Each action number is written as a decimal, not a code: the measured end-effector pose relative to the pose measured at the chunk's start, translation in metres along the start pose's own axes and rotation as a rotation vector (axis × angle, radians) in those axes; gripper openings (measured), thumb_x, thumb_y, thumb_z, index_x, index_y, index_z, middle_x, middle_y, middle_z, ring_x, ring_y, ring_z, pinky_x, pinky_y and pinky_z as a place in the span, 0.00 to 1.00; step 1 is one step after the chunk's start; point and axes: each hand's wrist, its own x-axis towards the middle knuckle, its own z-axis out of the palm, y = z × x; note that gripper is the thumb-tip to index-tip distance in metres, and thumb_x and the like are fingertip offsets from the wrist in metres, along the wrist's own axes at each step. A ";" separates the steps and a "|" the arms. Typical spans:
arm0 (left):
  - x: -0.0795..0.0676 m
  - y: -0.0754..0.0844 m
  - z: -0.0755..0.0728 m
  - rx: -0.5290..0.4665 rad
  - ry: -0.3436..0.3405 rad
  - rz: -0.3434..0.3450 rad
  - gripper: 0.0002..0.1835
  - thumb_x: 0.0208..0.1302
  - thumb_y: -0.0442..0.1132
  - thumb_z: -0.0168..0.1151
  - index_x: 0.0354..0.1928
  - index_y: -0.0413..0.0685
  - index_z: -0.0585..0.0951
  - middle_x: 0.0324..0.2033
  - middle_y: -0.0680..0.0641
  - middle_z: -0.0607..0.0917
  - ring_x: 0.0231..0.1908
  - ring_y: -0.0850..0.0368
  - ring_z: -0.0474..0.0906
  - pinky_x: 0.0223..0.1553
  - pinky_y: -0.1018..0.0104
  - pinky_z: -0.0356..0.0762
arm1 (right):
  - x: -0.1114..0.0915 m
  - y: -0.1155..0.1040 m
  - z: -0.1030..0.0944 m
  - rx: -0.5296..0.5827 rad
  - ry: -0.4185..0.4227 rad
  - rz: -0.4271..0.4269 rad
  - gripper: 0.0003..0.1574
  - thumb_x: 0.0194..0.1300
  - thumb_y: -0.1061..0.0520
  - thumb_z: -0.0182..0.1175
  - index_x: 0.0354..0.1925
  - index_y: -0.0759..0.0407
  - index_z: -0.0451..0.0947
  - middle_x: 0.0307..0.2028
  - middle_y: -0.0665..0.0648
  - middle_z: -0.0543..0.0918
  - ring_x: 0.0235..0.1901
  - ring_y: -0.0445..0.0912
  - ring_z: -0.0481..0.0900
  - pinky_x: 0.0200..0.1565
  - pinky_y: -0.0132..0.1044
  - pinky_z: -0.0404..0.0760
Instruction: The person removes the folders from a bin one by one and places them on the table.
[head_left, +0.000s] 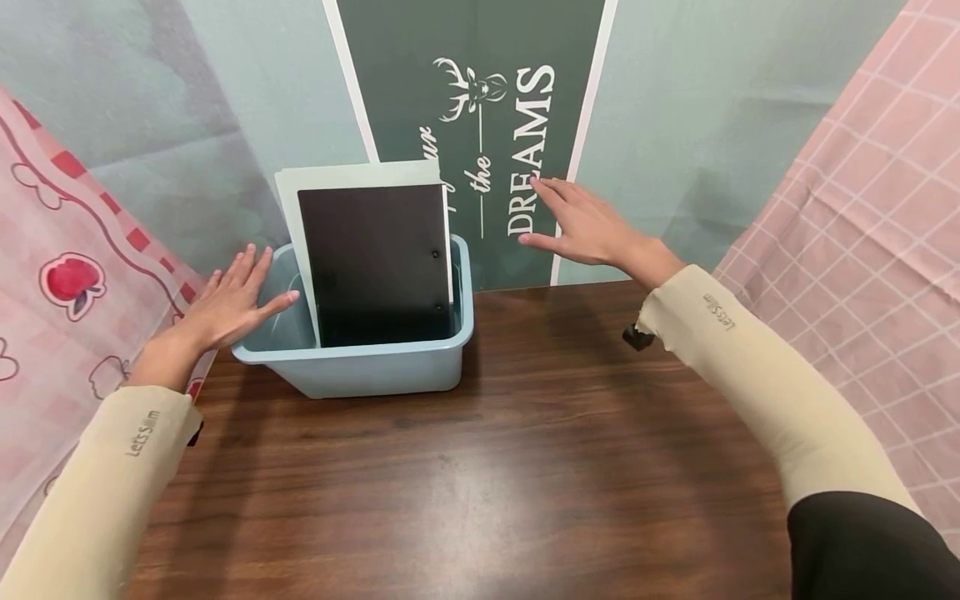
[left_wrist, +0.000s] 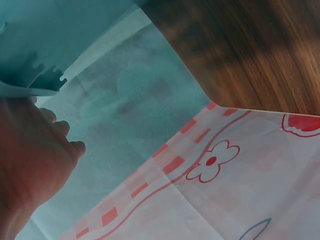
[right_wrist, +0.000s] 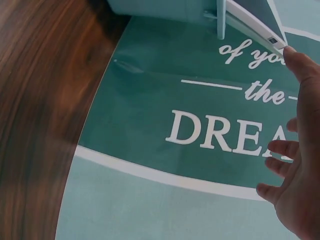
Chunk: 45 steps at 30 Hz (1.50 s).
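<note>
Two empty hands: left hand point(head_left: 228, 304), fingers spread, and right hand point(head_left: 588, 227), fingers loosely extended, flank the blue plastic bin point(head_left: 378, 372); far left on the counter point(head_left: 525, 450), it looks light, stiff, best gripped by both end rims

Room to pass over the brown table point(head_left: 555, 400) at one o'clock.
At eleven, the blue bin point(head_left: 375, 367) and standing dark panel point(head_left: 375, 262) block me; the printed backdrop point(head_left: 502, 108) walls off twelve.
</note>
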 end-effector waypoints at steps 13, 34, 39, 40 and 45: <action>0.005 0.003 0.003 -0.003 -0.008 0.001 0.53 0.79 0.71 0.40 0.84 0.45 0.30 0.82 0.35 0.26 0.82 0.34 0.21 0.76 0.28 0.22 | 0.028 -0.023 0.010 0.195 -0.031 0.013 0.67 0.69 0.22 0.58 0.87 0.52 0.42 0.84 0.60 0.52 0.84 0.59 0.46 0.80 0.61 0.50; 0.009 0.006 0.005 0.052 0.006 0.007 0.53 0.79 0.71 0.38 0.84 0.42 0.32 0.84 0.37 0.32 0.84 0.38 0.30 0.79 0.32 0.27 | 0.065 -0.057 0.033 0.673 0.083 0.005 0.59 0.69 0.42 0.72 0.85 0.54 0.53 0.77 0.61 0.70 0.76 0.51 0.69 0.73 0.53 0.71; 0.011 0.006 0.006 0.055 0.000 0.000 0.53 0.79 0.71 0.39 0.84 0.42 0.31 0.84 0.38 0.31 0.84 0.37 0.30 0.79 0.31 0.28 | 0.073 -0.064 0.037 0.783 0.099 0.022 0.59 0.68 0.44 0.73 0.84 0.57 0.54 0.75 0.62 0.72 0.74 0.50 0.70 0.72 0.50 0.73; 0.011 0.006 0.006 0.055 -0.002 -0.001 0.53 0.79 0.71 0.39 0.84 0.42 0.31 0.84 0.38 0.31 0.84 0.37 0.30 0.79 0.31 0.28 | 0.075 -0.065 0.038 0.796 0.102 0.028 0.59 0.67 0.45 0.73 0.84 0.58 0.55 0.74 0.62 0.73 0.74 0.49 0.71 0.72 0.50 0.74; 0.011 0.005 0.006 0.049 -0.004 -0.010 0.54 0.79 0.72 0.39 0.84 0.42 0.30 0.84 0.38 0.30 0.83 0.36 0.31 0.79 0.31 0.27 | 0.083 -0.072 0.043 0.864 0.109 0.066 0.57 0.67 0.47 0.74 0.83 0.59 0.57 0.72 0.61 0.76 0.72 0.48 0.74 0.69 0.46 0.75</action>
